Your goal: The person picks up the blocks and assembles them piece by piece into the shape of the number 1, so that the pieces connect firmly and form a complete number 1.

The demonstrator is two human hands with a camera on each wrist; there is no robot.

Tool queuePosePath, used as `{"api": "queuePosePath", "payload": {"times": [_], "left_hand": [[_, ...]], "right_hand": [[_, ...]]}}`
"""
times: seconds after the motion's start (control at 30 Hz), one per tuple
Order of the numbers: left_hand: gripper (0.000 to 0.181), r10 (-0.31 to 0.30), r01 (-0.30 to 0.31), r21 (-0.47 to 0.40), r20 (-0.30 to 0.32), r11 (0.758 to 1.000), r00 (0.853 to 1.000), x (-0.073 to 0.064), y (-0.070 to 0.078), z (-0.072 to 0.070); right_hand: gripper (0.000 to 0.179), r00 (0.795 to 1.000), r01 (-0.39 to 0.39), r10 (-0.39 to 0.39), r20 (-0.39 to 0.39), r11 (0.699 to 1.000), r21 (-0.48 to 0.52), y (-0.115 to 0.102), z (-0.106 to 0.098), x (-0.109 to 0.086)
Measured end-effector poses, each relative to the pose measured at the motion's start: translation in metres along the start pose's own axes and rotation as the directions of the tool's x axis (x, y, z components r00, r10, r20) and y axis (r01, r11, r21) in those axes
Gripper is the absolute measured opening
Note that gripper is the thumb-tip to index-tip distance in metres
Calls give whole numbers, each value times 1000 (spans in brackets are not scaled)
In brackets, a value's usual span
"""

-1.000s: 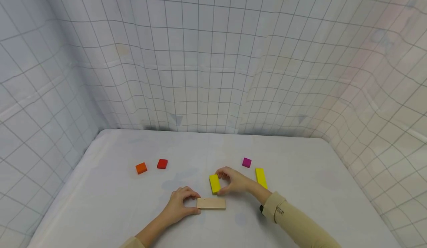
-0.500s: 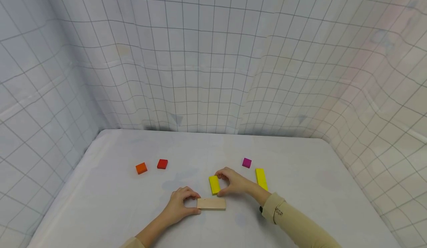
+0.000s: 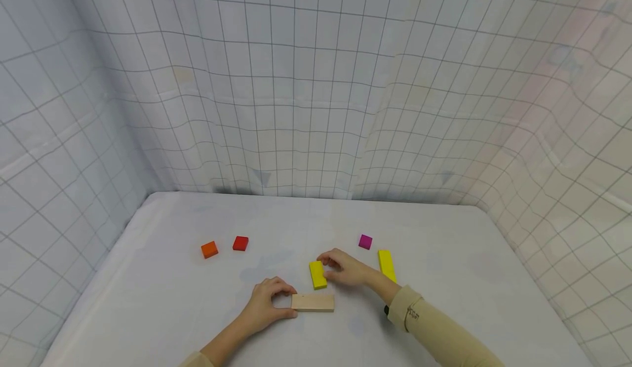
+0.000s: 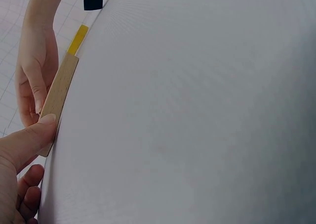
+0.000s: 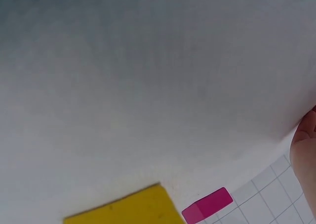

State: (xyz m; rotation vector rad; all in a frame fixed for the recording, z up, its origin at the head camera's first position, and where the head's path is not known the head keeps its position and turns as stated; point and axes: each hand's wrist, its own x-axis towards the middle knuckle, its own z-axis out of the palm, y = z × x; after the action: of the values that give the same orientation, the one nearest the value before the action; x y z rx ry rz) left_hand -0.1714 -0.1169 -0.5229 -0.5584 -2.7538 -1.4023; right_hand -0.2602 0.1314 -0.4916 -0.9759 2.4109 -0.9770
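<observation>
In the head view, my left hand (image 3: 266, 304) pinches the left end of a plain wooden block (image 3: 313, 302) lying flat on the table. The left wrist view shows that thumb pressed on the long side of the wooden block (image 4: 60, 88). Just beyond it lies a short yellow block (image 3: 318, 275), turned lengthwise away from me. My right hand (image 3: 348, 268) is at its right side, fingertips by the far corner and thumb beside the right edge. Whether they touch it is hard to tell. In the right wrist view only part of the right hand (image 5: 306, 150) appears at the edge.
A second yellow block (image 3: 387, 264) lies beyond my right forearm, which partly covers it. Past it sits a magenta block (image 3: 365, 241). Orange (image 3: 209, 249) and red (image 3: 240, 243) blocks lie at the far left. Gridded cloth walls (image 3: 316, 109) surround the white table (image 3: 148, 301).
My right thumb has come off the near end of the short yellow block and moved up beside its right edge. The left hand and wooden block have stayed put.
</observation>
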Motion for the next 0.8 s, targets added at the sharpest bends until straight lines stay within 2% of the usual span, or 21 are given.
{"api": "queuePosePath", "payload": {"times": [0.5, 0.8], "left_hand": [[32, 0, 0, 8, -2, 1000, 1000, 0, 3, 0], [33, 3, -3, 7, -7, 1000, 1000, -1, 2, 0]], "right_hand": [[33, 999, -25, 23, -37, 999, -32, -6, 2, 0], [35, 999, 12, -15, -36, 998, -68, -7, 5, 0]]}}
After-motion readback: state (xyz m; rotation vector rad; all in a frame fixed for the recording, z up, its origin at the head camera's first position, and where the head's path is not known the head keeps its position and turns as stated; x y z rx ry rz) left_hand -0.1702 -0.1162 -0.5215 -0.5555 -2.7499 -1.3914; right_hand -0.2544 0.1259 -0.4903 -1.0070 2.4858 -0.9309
